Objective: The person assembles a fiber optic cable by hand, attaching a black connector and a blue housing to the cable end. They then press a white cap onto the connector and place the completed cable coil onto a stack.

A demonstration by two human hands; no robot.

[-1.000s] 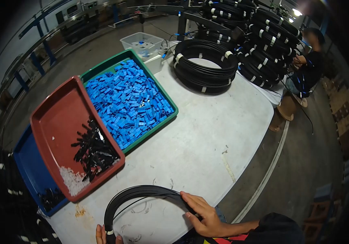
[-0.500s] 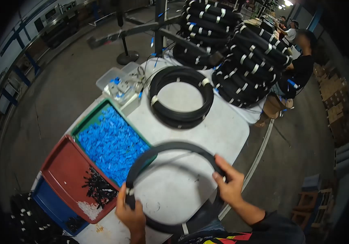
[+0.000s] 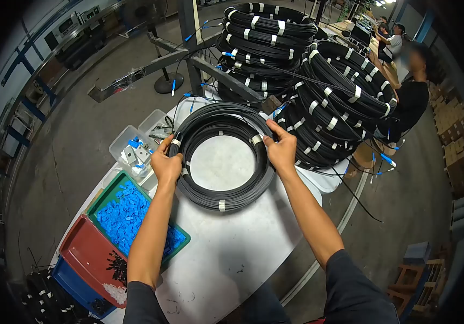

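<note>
My left hand (image 3: 168, 162) grips the left side of a black cable coil (image 3: 245, 202), thumb on its inner side near a white tape band. On the opposite side, my right hand (image 3: 282, 148) has its fingers closed around the same coil. Both arms reach forward over the white table. Inside and below the held ring shows another cable coil (image 3: 221, 133), largely covered by it. The held coil overlaps this one in the view, almost concentric with it.
Tall stacks of taped cable coils (image 3: 267, 38) stand behind, with blue-tipped ends hanging out. Left are a clear bin (image 3: 129, 151) of small parts, a green tray (image 3: 186, 237) of blue pieces, a red tray (image 3: 80, 243) and a blue tray (image 3: 69, 281). A metal bar (image 3: 134, 75) juts in; a person (image 3: 413, 102) sits right.
Both hands have carried the cable coil forward, away from my body, from the near part of the table to over the other coil. The view has shifted slightly.
</note>
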